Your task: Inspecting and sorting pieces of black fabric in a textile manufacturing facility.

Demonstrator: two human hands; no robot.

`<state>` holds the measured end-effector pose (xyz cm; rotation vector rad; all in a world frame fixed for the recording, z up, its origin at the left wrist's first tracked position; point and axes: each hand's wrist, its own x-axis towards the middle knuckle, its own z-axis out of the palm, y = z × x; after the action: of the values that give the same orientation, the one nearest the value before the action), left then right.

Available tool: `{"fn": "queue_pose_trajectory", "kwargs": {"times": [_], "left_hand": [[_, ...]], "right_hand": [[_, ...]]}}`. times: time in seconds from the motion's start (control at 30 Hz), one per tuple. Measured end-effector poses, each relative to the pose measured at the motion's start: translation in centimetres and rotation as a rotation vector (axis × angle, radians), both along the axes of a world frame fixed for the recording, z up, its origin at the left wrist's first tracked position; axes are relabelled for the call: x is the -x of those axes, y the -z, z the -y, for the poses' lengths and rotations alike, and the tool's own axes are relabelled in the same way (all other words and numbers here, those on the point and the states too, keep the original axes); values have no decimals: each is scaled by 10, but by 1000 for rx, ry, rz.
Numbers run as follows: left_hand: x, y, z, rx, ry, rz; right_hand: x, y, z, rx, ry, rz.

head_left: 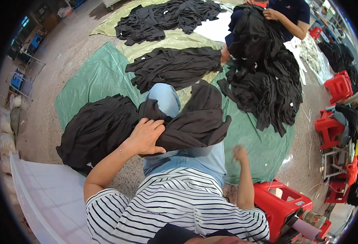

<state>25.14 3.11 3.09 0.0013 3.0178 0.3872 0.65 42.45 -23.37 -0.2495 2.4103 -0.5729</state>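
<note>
A black garment point(195, 122) lies bunched across my lap, over the light blue jeans. My left hand point(147, 136) rests on its left part, fingers spread over the cloth and thumb stretched out apart. Against that side a heap of black garments point(99, 128) slopes down to the floor. My right hand point(240, 153) is away from the cloth, over the green sheet point(260, 156) to the right of my lap. Its fingers look curled closed and are slightly blurred; whatever they may hold is hidden.
Ahead lie more black garment piles point(179, 67). A co-worker point(290, 18) handles black cloth point(254, 32) at the far right. Close on my right stands a red plastic stool point(264, 193) with a thread cone point(305, 227) beside it. White sheeting point(51, 193) hangs at left.
</note>
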Motion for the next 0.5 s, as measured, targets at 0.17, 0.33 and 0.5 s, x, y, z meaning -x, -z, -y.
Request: {"fn": "queue_pose_trajectory", "kwargs": {"times": [0.17, 0.33, 0.5], "left_hand": [[-5, 18, 11, -43, -348, 16], [3, 45, 15, -51, -171, -414], [-26, 61, 18, 2, -236, -475]], "right_hand": [[120, -83, 146, 763, 252, -218], [144, -125, 215, 553, 82, 371], [112, -135, 211, 1075, 112, 196]]}}
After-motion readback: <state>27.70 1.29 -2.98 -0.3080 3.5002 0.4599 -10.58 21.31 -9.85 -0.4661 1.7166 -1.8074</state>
